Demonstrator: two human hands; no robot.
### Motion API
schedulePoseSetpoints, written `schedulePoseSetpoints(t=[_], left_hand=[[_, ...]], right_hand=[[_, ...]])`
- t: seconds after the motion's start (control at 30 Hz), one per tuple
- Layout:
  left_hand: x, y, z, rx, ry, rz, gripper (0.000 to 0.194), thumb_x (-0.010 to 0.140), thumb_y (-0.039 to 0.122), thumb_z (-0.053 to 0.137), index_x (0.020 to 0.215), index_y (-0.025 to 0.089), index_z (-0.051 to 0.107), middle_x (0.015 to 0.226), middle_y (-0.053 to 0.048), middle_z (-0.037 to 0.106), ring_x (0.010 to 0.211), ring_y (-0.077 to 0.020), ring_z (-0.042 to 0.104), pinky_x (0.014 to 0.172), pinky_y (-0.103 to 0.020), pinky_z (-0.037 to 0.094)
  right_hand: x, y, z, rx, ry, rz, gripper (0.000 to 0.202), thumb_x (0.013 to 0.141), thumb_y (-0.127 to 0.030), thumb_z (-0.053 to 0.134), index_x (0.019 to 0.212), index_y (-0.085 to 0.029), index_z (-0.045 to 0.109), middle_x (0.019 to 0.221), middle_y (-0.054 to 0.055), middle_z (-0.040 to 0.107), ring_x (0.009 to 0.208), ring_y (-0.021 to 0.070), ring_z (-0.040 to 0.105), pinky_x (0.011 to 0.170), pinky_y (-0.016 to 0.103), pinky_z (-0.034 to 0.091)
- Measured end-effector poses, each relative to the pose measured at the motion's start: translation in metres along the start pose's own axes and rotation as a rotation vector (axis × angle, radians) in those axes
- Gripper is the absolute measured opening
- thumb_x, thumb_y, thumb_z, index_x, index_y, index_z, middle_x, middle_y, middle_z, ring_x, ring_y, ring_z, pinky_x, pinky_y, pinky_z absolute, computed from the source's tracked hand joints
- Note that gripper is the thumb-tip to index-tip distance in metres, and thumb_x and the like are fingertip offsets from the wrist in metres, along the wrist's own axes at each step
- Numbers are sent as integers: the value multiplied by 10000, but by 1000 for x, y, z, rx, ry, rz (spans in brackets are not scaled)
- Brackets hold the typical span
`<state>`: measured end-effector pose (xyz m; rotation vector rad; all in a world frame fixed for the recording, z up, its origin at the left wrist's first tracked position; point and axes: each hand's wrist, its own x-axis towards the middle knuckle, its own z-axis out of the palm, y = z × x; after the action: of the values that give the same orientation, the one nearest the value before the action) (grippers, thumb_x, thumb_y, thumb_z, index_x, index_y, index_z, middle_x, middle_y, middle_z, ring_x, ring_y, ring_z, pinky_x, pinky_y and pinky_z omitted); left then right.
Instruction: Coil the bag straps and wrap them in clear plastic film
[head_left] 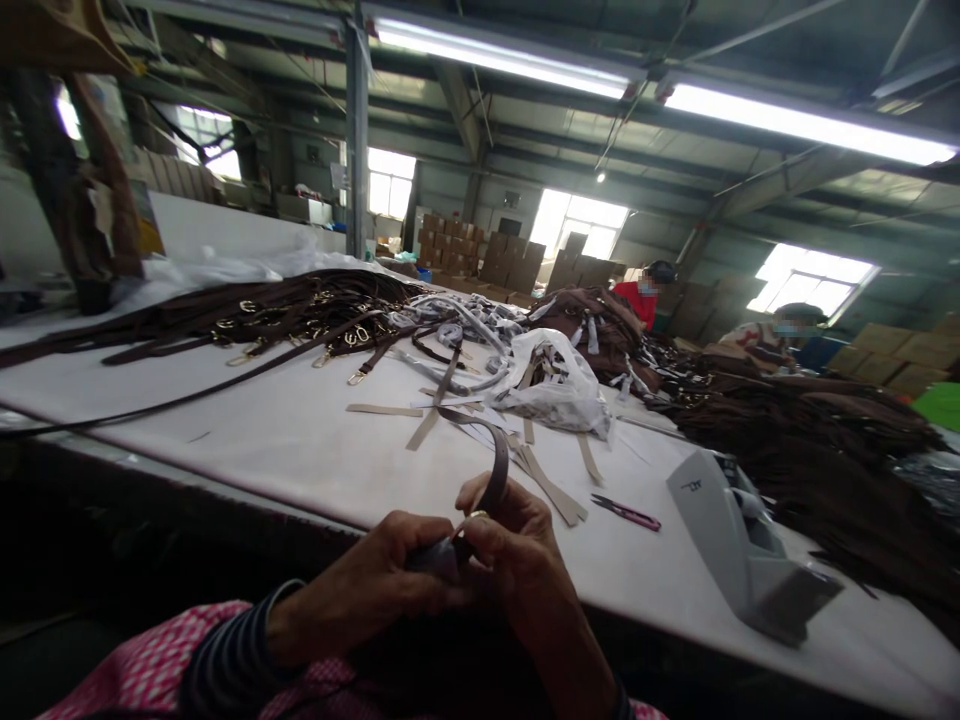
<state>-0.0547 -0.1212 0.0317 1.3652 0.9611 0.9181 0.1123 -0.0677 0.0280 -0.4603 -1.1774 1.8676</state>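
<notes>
Both my hands meet at the near edge of the table, closed around one dark brown strap (494,478). My right hand (525,560) pinches it beside a small gold-coloured metal piece. My left hand (382,570) grips a greyish wrapped part of the same strap, close against the right. From my fingers the strap curves up and away onto the white table. Beyond it lie flat beige strips (551,485). To the right of my hands rests a pair of thread snips (626,511) with pinkish handles. What sits deep between my fingers is hidden.
Brown straps with metal clasps (300,320) are heaped at the left. A clear plastic bag (555,385) stands mid-table, and a grey tape dispenser (731,540) at the right. Dark brown pieces (810,440) pile up behind it. Two people are across the table.
</notes>
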Motion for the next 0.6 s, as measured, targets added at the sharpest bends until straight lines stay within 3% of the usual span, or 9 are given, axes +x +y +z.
schedulePoseSetpoints(t=[0.13,0.27,0.43,0.6], left_hand=[[1,-3,-1,-92,-108,-62,355,838,465,760,981,143,713,628,20,620,512,-98,495,502,-201,384],[3,-10,-3,-254,-262,-167,410,751,506,814,854,124,705,555,-8,631,387,-82,451,387,-190,318],[3,-10,-2,-203,-151,-75,410,775,502,824,912,147,670,584,27,591,453,-70,436,438,-176,319],[0,-2,-4,219,-97,95,315,967,459,627,857,165,628,725,11,598,641,-115,532,593,-209,425]], right_hand=[[3,-3,2,23,-35,-29,170,749,-200,843,852,-159,714,585,-64,519,499,65,434,478,173,350],[6,-5,5,74,-163,-3,162,750,-197,833,862,-151,724,576,-59,544,458,63,441,433,167,352],[2,5,1,95,-140,-12,208,737,-152,848,897,-152,716,655,-24,646,512,89,558,484,176,448],[-3,17,-7,56,-155,30,326,772,-223,846,1045,-174,674,696,4,703,480,124,593,476,216,479]])
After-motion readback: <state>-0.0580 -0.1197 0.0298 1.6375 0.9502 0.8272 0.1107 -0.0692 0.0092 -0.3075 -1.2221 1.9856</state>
